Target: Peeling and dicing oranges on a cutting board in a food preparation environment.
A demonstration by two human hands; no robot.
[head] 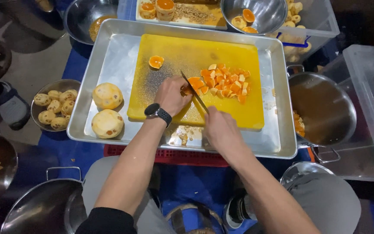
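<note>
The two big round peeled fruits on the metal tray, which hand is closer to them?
Left. The left hand is on the yellow cutting board, just right of the two round peeled fruits. The right hand, holding the knife, is farther right.

Left hand (172,95) flat, right hand (221,130) fisted

Knife (194,92): dark thin blade, tilted, tip toward the yellow cutting board's (169,56) far edge. Orange fruit piece (192,83): partly cut, mid-board, touching the diced orange chunks (226,83) on its right.
</note>
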